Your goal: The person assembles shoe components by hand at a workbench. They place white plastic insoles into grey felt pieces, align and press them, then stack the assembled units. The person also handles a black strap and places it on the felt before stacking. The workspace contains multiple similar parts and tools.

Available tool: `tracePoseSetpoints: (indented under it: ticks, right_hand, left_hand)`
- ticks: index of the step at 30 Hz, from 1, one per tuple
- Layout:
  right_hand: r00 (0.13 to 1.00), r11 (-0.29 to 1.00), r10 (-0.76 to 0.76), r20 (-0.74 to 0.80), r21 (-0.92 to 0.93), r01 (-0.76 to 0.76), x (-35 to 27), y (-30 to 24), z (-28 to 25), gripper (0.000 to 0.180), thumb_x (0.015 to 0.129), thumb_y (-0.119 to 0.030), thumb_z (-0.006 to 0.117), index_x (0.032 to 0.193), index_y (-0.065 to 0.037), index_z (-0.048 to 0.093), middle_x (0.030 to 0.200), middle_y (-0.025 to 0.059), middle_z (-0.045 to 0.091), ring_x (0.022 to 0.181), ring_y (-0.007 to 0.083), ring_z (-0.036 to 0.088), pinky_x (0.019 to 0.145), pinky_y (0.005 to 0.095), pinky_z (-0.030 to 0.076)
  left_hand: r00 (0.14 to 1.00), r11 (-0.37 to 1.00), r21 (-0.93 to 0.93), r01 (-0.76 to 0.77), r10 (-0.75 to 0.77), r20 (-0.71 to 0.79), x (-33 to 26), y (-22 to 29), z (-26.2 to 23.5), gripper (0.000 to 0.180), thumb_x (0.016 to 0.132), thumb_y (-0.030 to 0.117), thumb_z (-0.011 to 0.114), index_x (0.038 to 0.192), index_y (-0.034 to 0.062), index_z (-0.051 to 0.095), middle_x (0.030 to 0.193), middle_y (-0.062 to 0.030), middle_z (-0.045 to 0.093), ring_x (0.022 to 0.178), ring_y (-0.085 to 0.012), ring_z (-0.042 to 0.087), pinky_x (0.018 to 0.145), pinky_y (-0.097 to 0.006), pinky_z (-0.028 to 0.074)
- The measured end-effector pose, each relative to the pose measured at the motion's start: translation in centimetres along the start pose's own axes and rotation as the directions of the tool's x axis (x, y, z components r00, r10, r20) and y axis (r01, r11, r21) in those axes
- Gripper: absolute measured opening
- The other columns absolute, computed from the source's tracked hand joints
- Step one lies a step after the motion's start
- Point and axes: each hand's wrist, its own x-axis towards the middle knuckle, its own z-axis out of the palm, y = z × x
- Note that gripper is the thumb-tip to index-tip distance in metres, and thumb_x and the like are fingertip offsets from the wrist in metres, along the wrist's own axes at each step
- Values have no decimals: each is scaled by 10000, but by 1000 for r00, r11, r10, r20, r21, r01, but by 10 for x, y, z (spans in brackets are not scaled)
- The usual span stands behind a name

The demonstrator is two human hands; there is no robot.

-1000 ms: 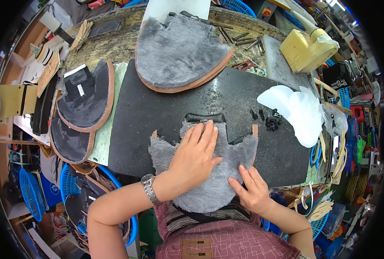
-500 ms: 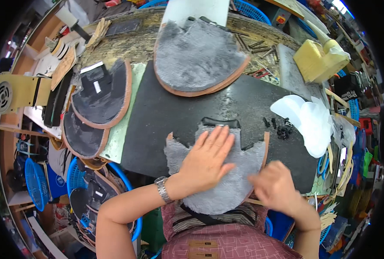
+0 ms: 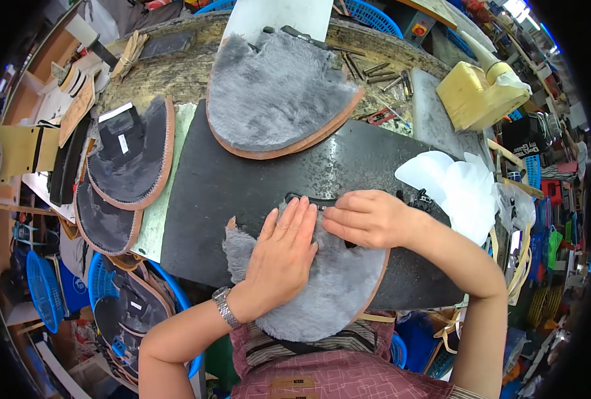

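Observation:
A grey fur piece (image 3: 335, 286) with a rounded lower end and tan edging lies on the black work mat (image 3: 255, 176), close to my body. Its upper tab ends in a black strip (image 3: 322, 200). My left hand (image 3: 283, 247) rests flat on the fur with fingers stretched, their tips reaching the strip. At the strip's right end, my right hand (image 3: 368, 218) has its fingers pressed together against the tab; whatever sits between them is hidden. Small black parts (image 3: 420, 199) lie just beyond my right wrist.
More grey fur pieces (image 3: 279, 93) are stacked at the mat's far edge. Black panels with tan edging (image 3: 130, 163) overlap at the left. White curved sheets (image 3: 448, 183) and a yellow container (image 3: 475, 100) stand right. Metal rods (image 3: 378, 73) lie on the wooden bench.
My right hand has moved from the fur piece's lower right edge up and left to the black strip. My left hand still lies flat on the fur. The whole view has shifted slightly.

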Motion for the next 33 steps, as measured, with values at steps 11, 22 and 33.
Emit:
tracePoseSetpoints:
  ticks: [11, 22, 33]
  right_hand:
    - [957, 957, 226, 180, 142, -253, -22, -42, -45, 360, 606, -166, 602, 931, -12, 611, 961, 108, 618, 936, 249, 577, 834, 418, 477]
    - [952, 947, 257, -166, -154, -282, 40, -108, -86, 285, 694, -208, 705, 974, -204, 647, 1022, 57, 611, 934, 268, 612, 813, 371, 505]
    - [832, 860, 486, -267, -21, -510, 33, 9, -22, 532, 655, -211, 756, 1123, -76, 541, 1189, 109, 533, 1156, 275, 469, 988, 421, 364]
  left_hand:
    - [976, 974, 91, -209, 202, 77, -2, 4, 10, 564, 819, 373, 574, 1276, 60, 468, 1368, -214, 367, 1289, -363, 322, 1045, -483, 246]
    - [685, 882, -421, 213, -442, -579, 29, -130, -126, 303, 815, 141, 581, 1080, -3, 555, 1017, -132, 597, 965, -240, 566, 836, -344, 437]
    - [713, 882, 153, 447, -247, -656, -13, -283, -185, 203, 867, 91, 575, 1043, 5, 524, 940, -122, 587, 848, -193, 541, 772, -284, 429]
